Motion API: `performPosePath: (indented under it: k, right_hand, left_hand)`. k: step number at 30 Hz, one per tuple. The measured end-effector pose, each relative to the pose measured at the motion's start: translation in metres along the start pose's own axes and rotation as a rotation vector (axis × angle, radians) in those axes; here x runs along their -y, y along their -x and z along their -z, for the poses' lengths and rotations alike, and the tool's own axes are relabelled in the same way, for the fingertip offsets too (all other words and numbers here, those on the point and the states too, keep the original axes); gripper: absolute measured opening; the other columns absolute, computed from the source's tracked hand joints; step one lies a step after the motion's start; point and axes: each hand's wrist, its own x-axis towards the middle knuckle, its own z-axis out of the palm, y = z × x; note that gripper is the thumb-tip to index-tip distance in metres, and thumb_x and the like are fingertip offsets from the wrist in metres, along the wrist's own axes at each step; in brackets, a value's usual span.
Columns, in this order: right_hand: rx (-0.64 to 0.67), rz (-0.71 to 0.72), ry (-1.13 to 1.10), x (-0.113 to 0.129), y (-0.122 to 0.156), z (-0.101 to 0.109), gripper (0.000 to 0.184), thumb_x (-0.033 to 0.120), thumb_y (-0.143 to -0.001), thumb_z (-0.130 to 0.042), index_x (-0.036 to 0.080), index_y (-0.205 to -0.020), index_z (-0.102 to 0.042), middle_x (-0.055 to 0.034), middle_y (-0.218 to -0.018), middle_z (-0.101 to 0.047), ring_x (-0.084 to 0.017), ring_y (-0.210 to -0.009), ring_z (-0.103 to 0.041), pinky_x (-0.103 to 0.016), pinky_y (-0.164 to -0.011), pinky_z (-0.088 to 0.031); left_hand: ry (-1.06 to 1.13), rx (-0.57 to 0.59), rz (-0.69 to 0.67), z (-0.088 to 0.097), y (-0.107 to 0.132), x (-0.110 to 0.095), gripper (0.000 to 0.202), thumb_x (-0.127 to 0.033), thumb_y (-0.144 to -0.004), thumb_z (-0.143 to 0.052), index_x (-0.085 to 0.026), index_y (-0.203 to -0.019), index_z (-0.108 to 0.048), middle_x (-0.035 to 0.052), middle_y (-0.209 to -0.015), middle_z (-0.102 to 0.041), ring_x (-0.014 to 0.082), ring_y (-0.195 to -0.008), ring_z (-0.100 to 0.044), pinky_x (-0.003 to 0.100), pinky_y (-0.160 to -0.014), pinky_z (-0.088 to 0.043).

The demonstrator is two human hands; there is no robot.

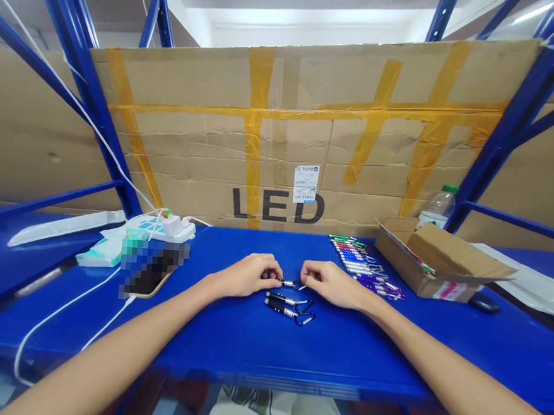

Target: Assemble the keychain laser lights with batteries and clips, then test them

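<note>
Left hand (250,276) has fingertips pinched on the body of a black penlight (287,283); right hand (332,283) closed on its clip end. Unit sits mid-table, just above the blue tabletop (229,343). Two more black clip-on penlights (279,307) lie just nearer the person (side by side). Coloured row (357,264) right, beside open carton (397,257).

Cardboard panel (199,164): large black capitals, "LED", printed low near the middle, at the far side of the table (228,356).
White sticker (306,181): on the same panel, above and partly over the D; fine print too small to read.
Pink-and-white label (450,290): on the near face of the open carton (399,259), right; lettering blurred.
Bottle label (431,219): far right, behind the carton; unreadable.
</note>
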Motion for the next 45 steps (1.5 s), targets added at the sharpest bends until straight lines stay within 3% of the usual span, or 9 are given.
performPosePath:
  k: [9,14,19,23,32,39,45]
  right_hand:
    - [-0.003,0.032,0.115,0.008,0.002,0.002,0.014,0.02,-0.091,-0.057,0.022,-0.08,-0.065,0.0017,-0.07,-0.063,-0.017,-0.065,-0.053,-0.029,-0.064,-0.034]
    - [0.003,0.038,0.173,0.01,0.002,0.004,0.013,0.018,-0.091,-0.058,0.022,-0.08,-0.063,0.0007,-0.072,-0.066,-0.017,-0.067,-0.055,-0.029,-0.065,-0.034]
    - [-0.006,0.056,0.214,0.012,0.003,0.004,0.018,0.021,-0.094,-0.058,0.022,-0.077,-0.063,0.0001,-0.073,-0.065,-0.018,-0.068,-0.054,-0.03,-0.065,-0.033]
    - [-0.017,0.065,0.209,0.013,0.003,0.004,0.02,0.022,-0.095,-0.058,0.022,-0.076,-0.062,-0.0003,-0.073,-0.064,-0.018,-0.069,-0.055,-0.03,-0.066,-0.033]
    - [-0.04,0.036,0.175,0.008,0.002,0.003,0.023,0.027,-0.1,-0.056,0.023,-0.078,-0.06,0.0008,-0.07,-0.062,-0.017,-0.064,-0.052,-0.03,-0.063,-0.032]
    - [-0.033,0.031,0.132,0.004,0.001,0.001,0.022,0.03,-0.103,-0.055,0.022,-0.084,-0.063,0.002,-0.071,-0.061,-0.017,-0.065,-0.051,-0.03,-0.064,-0.033]
    - [-0.042,0.093,0.099,0.008,0.003,0.002,0.013,0.031,-0.103,-0.059,0.022,-0.096,-0.065,-0.0007,-0.087,-0.064,-0.02,-0.082,-0.057,-0.032,-0.076,-0.041]
  left_hand:
    - [0.014,0.038,0.017,0.003,0.002,-0.005,0.024,-0.04,-0.099,-0.068,-0.02,-0.108,-0.078,0.0064,-0.102,-0.071,0.02,-0.087,-0.066,0.03,-0.076,-0.049]
    - [-0.012,0.051,-0.001,0.006,0.004,-0.014,0.03,-0.046,-0.101,-0.066,-0.021,-0.113,-0.077,0.0064,-0.101,-0.07,0.022,-0.092,-0.066,0.033,-0.084,-0.05]
    - [0.005,0.121,-0.007,0.009,0.008,-0.019,0.06,-0.061,-0.081,-0.086,-0.025,-0.126,-0.072,0.0078,-0.116,-0.068,0.0276,-0.11,-0.063,0.036,-0.093,-0.05]
    - [0.006,0.168,0.004,0.009,0.01,-0.019,0.074,-0.061,-0.071,-0.094,-0.024,-0.129,-0.067,0.008,-0.119,-0.065,0.0286,-0.113,-0.06,0.037,-0.095,-0.05]
    - [0.021,0.143,-0.008,0.007,0.009,-0.022,0.043,-0.047,-0.086,-0.086,-0.024,-0.119,-0.07,0.0049,-0.111,-0.065,0.0249,-0.108,-0.06,0.034,-0.094,-0.048]
    - [0.027,0.122,-0.006,0.007,0.009,-0.025,0.034,-0.041,-0.089,-0.082,-0.023,-0.116,-0.07,0.0041,-0.108,-0.065,0.0241,-0.106,-0.061,0.034,-0.092,-0.047]
    - [-0.02,0.08,0.008,0.004,0.008,-0.023,0.029,-0.041,-0.095,-0.076,-0.023,-0.116,-0.069,0.0048,-0.108,-0.065,0.025,-0.107,-0.061,0.035,-0.093,-0.047]
